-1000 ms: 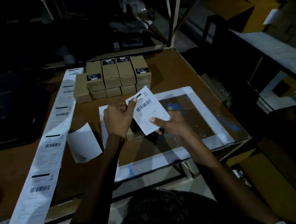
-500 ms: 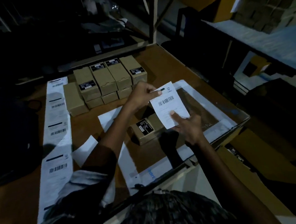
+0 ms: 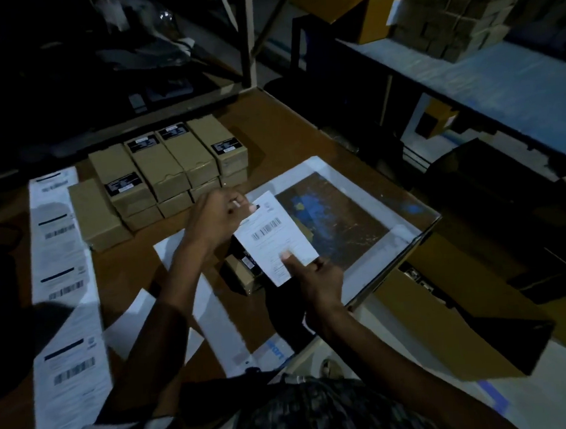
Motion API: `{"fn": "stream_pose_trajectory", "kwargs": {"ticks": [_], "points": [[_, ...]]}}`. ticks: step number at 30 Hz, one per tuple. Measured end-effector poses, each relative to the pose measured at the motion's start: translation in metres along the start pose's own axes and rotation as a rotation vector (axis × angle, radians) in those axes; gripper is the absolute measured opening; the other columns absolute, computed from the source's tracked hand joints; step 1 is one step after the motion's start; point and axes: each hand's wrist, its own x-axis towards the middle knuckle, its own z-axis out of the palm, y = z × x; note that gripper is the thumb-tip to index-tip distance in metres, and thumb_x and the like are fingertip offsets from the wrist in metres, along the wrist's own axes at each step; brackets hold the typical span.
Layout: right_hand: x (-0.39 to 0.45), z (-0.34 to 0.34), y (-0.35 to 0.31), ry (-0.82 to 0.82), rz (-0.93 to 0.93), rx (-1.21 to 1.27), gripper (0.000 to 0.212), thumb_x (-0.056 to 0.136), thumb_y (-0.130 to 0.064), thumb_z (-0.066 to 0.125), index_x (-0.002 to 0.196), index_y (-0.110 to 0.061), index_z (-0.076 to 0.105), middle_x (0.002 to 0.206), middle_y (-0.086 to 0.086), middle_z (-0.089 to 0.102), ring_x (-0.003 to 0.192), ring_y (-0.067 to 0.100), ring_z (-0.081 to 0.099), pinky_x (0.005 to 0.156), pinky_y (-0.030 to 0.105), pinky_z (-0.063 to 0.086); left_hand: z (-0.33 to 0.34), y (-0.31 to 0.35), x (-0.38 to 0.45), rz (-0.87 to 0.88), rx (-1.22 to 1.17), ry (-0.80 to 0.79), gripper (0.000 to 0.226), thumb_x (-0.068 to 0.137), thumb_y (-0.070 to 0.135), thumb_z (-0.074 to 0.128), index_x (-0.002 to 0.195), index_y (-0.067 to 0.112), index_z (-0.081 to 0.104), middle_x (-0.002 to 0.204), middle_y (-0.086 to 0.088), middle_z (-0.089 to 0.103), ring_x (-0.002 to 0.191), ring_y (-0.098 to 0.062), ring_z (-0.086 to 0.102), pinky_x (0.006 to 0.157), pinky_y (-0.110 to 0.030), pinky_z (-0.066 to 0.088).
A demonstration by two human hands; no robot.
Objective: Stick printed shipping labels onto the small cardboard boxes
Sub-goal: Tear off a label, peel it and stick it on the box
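And down it comes: the shipping label [image 3: 275, 237], which a second ago was held up in the air between the two hands, now hangs low over the single small cardboard box [image 3: 244, 273] lying on the surface [image 3: 139, 266] in front of the person. The left hand [image 3: 216, 222] pinches the label's far top corner between thumb and curled fingers; the right hand [image 3: 318, 276] grips the near bottom corner, thumb flat on the printed face. The label covers most of the box, barcode side up, tilted along the box's length, though I cannot tell if the paper touches the cardboard yet. By my reading the lining-up is nearly over and the pressing-down comes next; a crooked start would leave a wrinkled label. Behind, the stack of boxes [image 3: 169, 168] sits in two layers, still wearing only small black stickers, and a long strip of printed labels [image 3: 64, 287] runs down the left of the surface, so plenty of work remains.
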Motion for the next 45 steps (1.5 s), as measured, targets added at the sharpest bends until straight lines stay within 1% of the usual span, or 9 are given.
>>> {"fn": "stream_pose_trajectory", "kwargs": {"ticks": [3, 8, 14, 20, 26, 32, 36, 40, 45], "points": [[0.005, 0.001, 0.005, -0.033, -0.093, -0.002, 0.031, 0.075, -0.01, 0.089, 0.081, -0.005, 0.058, 0.085, 0.014, 0.074, 0.084, 0.029, 0.075, 0.065, 0.037, 0.06, 0.004, -0.006, -0.001, 0.009, 0.073, 0.039, 0.014, 0.091, 0.036, 0.07, 0.083, 0.025, 0.068, 0.1, 0.001, 0.075, 0.093, -0.017, 0.069, 0.074, -0.034, 0.054], [0.009, -0.009, -0.001, 0.004, -0.111, 0.007, 0.052, 0.076, -0.003, 0.085, 0.116, -0.005, 0.052, 0.101, 0.006, 0.073, 0.081, 0.006, 0.073, 0.063, 0.022, 0.057, 0.018, -0.005, 0.0, 0.02, 0.143, -0.026, 0.016, 0.096, 0.039, 0.061, 0.082, 0.031, 0.061, 0.102, 0.0, 0.067, 0.096, -0.024, 0.062, 0.08, -0.039, 0.051], [0.023, -0.021, 0.0, -0.006, -0.094, 0.053, 0.06, 0.076, -0.006, 0.086, 0.122, -0.016, 0.05, 0.106, 0.01, 0.075, 0.093, 0.021, 0.075, 0.076, 0.041, 0.063, 0.029, 0.009, 0.015, -0.039, 0.029, -0.062, 0.02, 0.093, 0.035, 0.067, 0.075, 0.026, 0.066, 0.087, 0.011, 0.068, 0.086, -0.01, 0.063, 0.079, -0.039, 0.054], [0.025, -0.021, -0.004, 0.007, -0.08, 0.124, 0.054, 0.08, 0.0, 0.082, 0.12, -0.017, 0.051, 0.103, 0.012, 0.075, 0.089, 0.021, 0.076, 0.07, 0.033, 0.062, 0.035, 0.009, 0.025, -0.147, -0.102, -0.201, 0.027, 0.095, 0.03, 0.067, 0.083, 0.005, 0.07, 0.088, -0.009, 0.072, 0.087, -0.025, 0.069, 0.081, -0.043, 0.055], [0.022, -0.015, -0.004, 0.0, -0.043, 0.198, 0.057, 0.081, 0.004, 0.078, 0.125, -0.018, 0.048, 0.098, 0.005, 0.075, 0.088, 0.02, 0.075, 0.068, 0.031, 0.062, 0.035, 0.006, 0.028, -0.197, -0.212, -0.249, 0.028, 0.095, 0.029, 0.068, 0.09, 0.002, 0.069, 0.091, -0.015, 0.075, 0.086, -0.026, 0.072, 0.071, -0.029, 0.05], [0.022, -0.015, -0.005, 0.012, -0.043, 0.208, 0.065, 0.082, 0.005, 0.077, 0.131, -0.017, 0.043, 0.101, 0.012, 0.075, 0.09, 0.029, 0.075, 0.067, 0.033, 0.062, 0.035, 0.001, 0.028, -0.184, -0.271, -0.242, 0.027, 0.092, 0.02, 0.072, 0.089, -0.006, 0.07, 0.08, -0.016, 0.073, 0.061, -0.005, 0.065, 0.054, -0.014, 0.048], [0.02, -0.014, -0.006, 0.007, -0.035, 0.207, 0.067, 0.083, 0.005, 0.077, 0.135, -0.016, 0.04, 0.101, 0.014, 0.074, 0.085, 0.026, 0.076, 0.063, 0.029, 0.061, 0.034, -0.004, 0.027, -0.195, -0.319, -0.234, 0.026, 0.09, 0.015, 0.074, 0.088, -0.01, 0.07, 0.074, -0.016, 0.071, 0.056, -0.006, 0.063, 0.053, -0.016, 0.048], [0.02, -0.013, -0.006, 0.016, -0.046, 0.165, 0.069, 0.082, 0.003, 0.078, 0.137, -0.014, 0.04, 0.098, 0.013, 0.075, 0.082, 0.023, 0.076, 0.065, 0.03, 0.061, 0.036, -0.005, 0.03, -0.226, -0.339, -0.253, 0.022, 0.09, 0.014, 0.074, 0.088, -0.008, 0.07, 0.059, 0.003, 0.069, 0.051, -0.001, 0.062, 0.049, -0.016, 0.046], [0.022, -0.012, -0.003, 0.022, -0.037, 0.147, 0.07, 0.082, 0.003, 0.079, 0.138, -0.013, 0.04, 0.091, 0.01, 0.075, 0.078, 0.019, 0.076, 0.065, 0.029, 0.061, 0.037, -0.011, 0.035, -0.24, -0.344, -0.286, 0.025, 0.089, 0.019, 0.075, 0.089, -0.006, 0.071, 0.081, -0.016, 0.075, 0.07, -0.021, 0.071, 0.067, -0.037, 0.057]]}}
